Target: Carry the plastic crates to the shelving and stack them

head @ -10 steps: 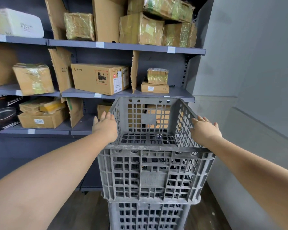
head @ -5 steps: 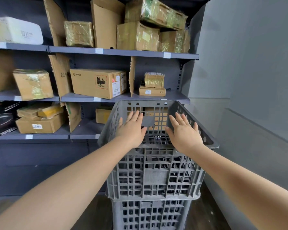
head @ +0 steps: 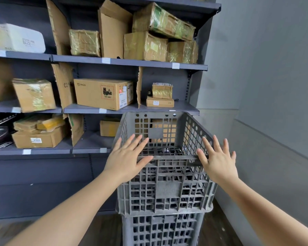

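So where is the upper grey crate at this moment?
In the head view the upper grey crate sits low and centre-right, on top of a second crate, just in front of the shelving, near the wall on the right.

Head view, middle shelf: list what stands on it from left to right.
Tape-wrapped box → torn cardboard divider → PICO carton → second cardboard divider → small wrapped parcel resting on a flat box.
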